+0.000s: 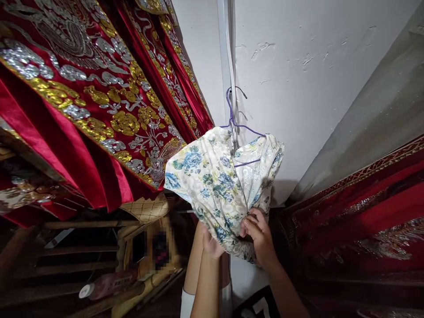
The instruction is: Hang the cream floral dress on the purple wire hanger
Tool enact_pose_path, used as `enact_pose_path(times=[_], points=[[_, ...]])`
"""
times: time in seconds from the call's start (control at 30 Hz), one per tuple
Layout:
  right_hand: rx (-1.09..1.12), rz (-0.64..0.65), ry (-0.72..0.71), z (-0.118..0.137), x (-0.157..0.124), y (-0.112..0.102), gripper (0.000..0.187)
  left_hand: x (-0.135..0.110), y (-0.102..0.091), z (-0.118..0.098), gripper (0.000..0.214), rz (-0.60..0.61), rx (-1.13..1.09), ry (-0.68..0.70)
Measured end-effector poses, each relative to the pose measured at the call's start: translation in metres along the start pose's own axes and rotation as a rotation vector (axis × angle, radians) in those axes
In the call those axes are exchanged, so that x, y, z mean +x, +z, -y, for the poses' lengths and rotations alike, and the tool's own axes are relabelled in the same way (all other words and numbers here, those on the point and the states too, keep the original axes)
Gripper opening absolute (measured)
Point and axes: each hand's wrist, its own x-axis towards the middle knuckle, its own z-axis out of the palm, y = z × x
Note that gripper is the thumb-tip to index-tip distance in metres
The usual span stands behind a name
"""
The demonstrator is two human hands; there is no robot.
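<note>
A white blouse with blue and yellow-green flowers hangs on a purple wire hanger, its front partly parted below the collar. With finger and thumb, my right hand pinches the front edge of the blouse at the lower end of the opening. Lower down on the left, my left hand grips the bunched lower part of the cloth; its fingertips are partly hidden behind the fabric. The hanger's hook is on a pale vertical strip at the wall.
Red costumes with gold and silver sequins hang on the left. More red embroidered cloth is on the right. A bamboo chair and a bottle with a pale cap are at lower left. Behind stands a scuffed white wall.
</note>
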Motion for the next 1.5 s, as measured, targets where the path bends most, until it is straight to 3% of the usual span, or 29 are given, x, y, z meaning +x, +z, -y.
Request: enact_pose_path(times=[0.13, 0.27, 0.57, 0.7, 0.83, 0.9, 0.97, 1.13, 1.33, 1.5], points=[[-0.160, 0.013, -0.010, -0.005, 0.005, -0.001, 0.043, -0.010, -0.005, -0.012, 0.063, -0.017, 0.051, -0.080], [-0.301, 0.050, -0.059, -0.008, 0.012, -0.008, 0.048, -0.015, -0.004, -0.018, 0.058, -0.087, 0.045, -0.055], [-0.239, 0.123, -0.040, -0.003, 0.019, -0.014, 0.034, -0.012, -0.016, -0.015, 0.052, -0.126, -0.008, -0.010], [-0.030, 0.163, 0.115, 0.000, 0.019, -0.016, 0.040, -0.001, -0.016, -0.023, 0.038, -0.398, 0.011, 0.171], [0.027, 0.164, 0.157, 0.007, 0.016, -0.017, 0.039, 0.003, -0.007, -0.026, 0.027, -0.758, 0.195, 0.541], [0.003, 0.144, 0.149, 0.008, 0.014, -0.016, 0.039, -0.001, 0.002, -0.021, 0.023, -0.865, 0.383, 0.729], [-0.031, 0.142, 0.143, 0.008, 0.013, -0.014, 0.039, -0.005, 0.012, -0.011, 0.016, -0.812, 0.611, 0.783], [-0.135, 0.154, 0.136, 0.007, 0.009, -0.010, 0.036, -0.002, 0.027, 0.017, 0.016, -0.336, 1.000, 0.508], [-0.334, 0.154, 0.088, 0.010, 0.011, -0.017, 0.031, 0.014, 0.034, 0.022, 0.005, -0.151, 1.195, 0.511], [-0.399, 0.142, 0.048, 0.009, 0.016, -0.030, 0.034, 0.018, 0.040, 0.018, 0.007, -0.047, 1.152, 0.446]])
